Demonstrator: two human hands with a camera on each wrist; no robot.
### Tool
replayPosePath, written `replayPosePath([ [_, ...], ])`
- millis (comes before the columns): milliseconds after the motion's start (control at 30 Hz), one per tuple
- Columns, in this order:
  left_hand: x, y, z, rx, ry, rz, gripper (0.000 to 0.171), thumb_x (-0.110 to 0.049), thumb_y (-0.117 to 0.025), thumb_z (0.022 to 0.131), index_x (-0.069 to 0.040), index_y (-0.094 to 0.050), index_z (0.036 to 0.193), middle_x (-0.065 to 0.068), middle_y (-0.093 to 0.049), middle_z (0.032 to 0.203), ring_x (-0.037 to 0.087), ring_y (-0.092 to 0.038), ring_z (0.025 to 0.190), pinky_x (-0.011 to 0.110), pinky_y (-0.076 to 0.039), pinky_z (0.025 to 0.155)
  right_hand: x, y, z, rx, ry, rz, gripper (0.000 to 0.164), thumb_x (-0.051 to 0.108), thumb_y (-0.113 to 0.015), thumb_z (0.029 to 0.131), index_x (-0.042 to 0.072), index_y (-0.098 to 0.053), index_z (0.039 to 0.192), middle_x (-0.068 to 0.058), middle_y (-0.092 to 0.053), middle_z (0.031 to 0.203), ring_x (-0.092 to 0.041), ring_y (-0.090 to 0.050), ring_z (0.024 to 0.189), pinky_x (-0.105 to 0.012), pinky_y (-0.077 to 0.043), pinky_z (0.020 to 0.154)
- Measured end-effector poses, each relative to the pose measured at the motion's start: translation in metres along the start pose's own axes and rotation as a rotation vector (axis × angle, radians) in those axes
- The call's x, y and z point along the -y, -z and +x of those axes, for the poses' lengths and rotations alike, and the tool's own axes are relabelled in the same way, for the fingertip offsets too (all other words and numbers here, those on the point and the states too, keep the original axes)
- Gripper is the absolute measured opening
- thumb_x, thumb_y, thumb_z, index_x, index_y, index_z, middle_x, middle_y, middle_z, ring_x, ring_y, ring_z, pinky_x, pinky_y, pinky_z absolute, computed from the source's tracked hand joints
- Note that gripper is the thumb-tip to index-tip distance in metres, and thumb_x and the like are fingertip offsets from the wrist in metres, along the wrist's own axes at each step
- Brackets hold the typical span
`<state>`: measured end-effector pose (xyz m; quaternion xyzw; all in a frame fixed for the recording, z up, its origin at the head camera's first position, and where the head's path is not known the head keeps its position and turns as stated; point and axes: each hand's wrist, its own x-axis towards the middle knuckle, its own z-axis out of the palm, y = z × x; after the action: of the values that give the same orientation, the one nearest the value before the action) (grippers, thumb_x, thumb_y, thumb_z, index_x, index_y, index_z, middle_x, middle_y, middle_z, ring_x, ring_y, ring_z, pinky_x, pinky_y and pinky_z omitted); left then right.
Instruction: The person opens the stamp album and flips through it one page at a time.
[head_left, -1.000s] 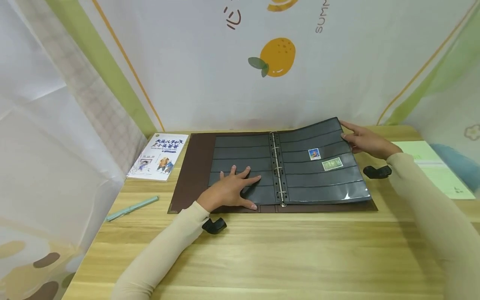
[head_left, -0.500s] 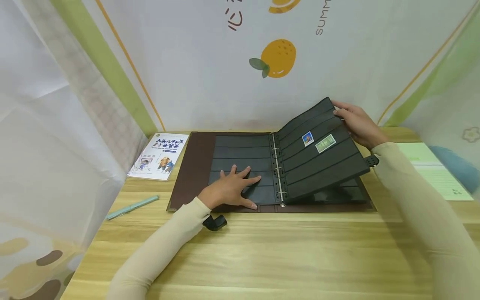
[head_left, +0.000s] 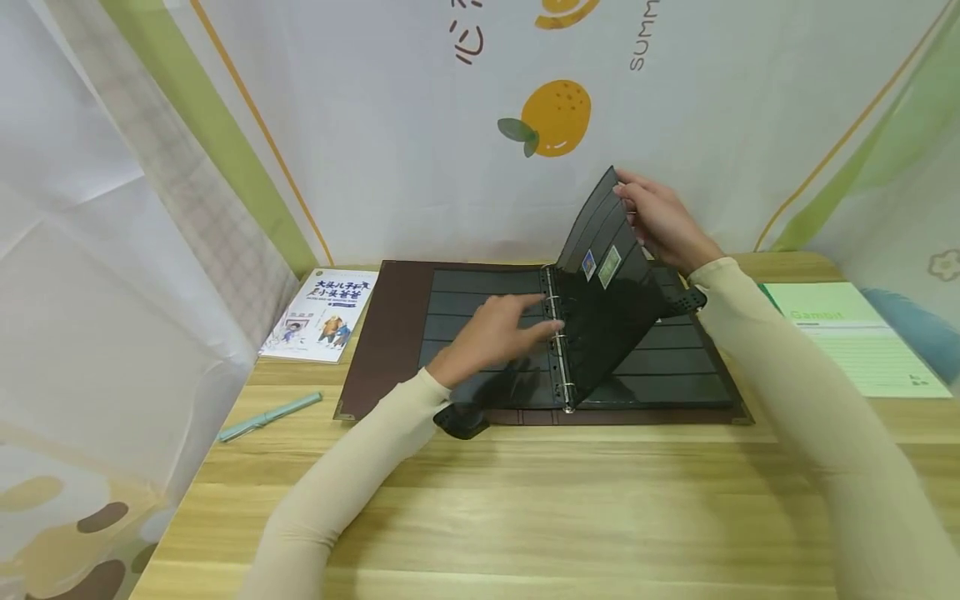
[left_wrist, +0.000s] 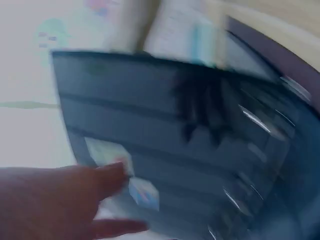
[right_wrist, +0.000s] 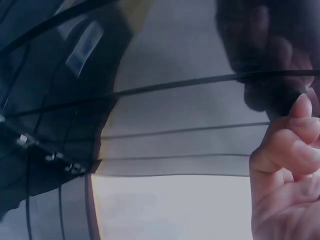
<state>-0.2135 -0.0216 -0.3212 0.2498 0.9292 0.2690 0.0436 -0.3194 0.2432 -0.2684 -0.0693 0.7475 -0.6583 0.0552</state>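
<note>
A brown ring binder (head_left: 384,333), a stamp album with black pocket pages, lies spread on the table. My right hand (head_left: 663,223) pinches the upper outer corner of a black page (head_left: 603,333) and holds it steeply raised. On that page sit a small blue stamp (head_left: 588,265) and a green stamp (head_left: 610,267). My left hand (head_left: 491,333) is over the left page near the metal rings (head_left: 557,354), thumb and forefinger extended towards the raised page. In the blurred left wrist view, the left hand (left_wrist: 60,200) overlaps the page beside the stamps.
A white picture booklet (head_left: 322,317) lies left of the binder, with a pale green pen (head_left: 270,417) in front of it. A light green notepad (head_left: 855,333) lies at the right, partly behind the right sleeve. A printed curtain (head_left: 420,167) hangs behind the table.
My right hand has lifted the stamped page and swung it leftward, uncovering another black page below. My left hand has left the left page's lower part and moved up and right towards the rings.
</note>
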Motion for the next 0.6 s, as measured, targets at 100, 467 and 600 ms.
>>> replayPosePath([
  [100, -0.028, 0.015, 0.012, -0.055, 0.047, -0.3, 0.065, -0.053, -0.056, 0.1, -0.018, -0.045, 0.154, 0.01, -0.074, 0.122, 0.013, -0.074, 0.081, 0.03, -0.059, 0.073, 0.006, -0.011, 0.005, 0.04, 0.005, 0.011, 0.063, 0.029, -0.046, 0.107, 0.019, -0.02, 0.163, 0.009, -0.04, 0.07, -0.006, -0.037, 0.057, -0.022, -0.034, 0.045],
  [467, -0.075, 0.048, 0.027, -0.053, 0.064, -0.535, 0.072, -0.036, -0.059, 0.101, -0.023, -0.023, 0.162, 0.004, -0.042, 0.16, 0.028, -0.074, 0.099, 0.032, -0.061, 0.068, 0.022, -0.049, 0.015, 0.089, 0.019, 0.024, 0.067, 0.027, -0.053, 0.104, 0.016, -0.023, 0.163, 0.005, -0.057, 0.063, -0.008, -0.051, 0.049, -0.023, -0.047, 0.048],
  [600, -0.073, 0.052, 0.026, -0.038, 0.099, -0.571, 0.068, -0.011, -0.052, 0.101, -0.017, -0.023, 0.162, 0.008, -0.036, 0.164, 0.027, -0.062, 0.125, 0.029, -0.059, 0.067, 0.024, -0.049, 0.013, 0.106, 0.035, -0.068, 0.069, 0.034, -0.054, 0.104, 0.016, -0.021, 0.163, 0.004, -0.06, 0.063, -0.009, -0.052, 0.048, -0.025, -0.046, 0.047],
])
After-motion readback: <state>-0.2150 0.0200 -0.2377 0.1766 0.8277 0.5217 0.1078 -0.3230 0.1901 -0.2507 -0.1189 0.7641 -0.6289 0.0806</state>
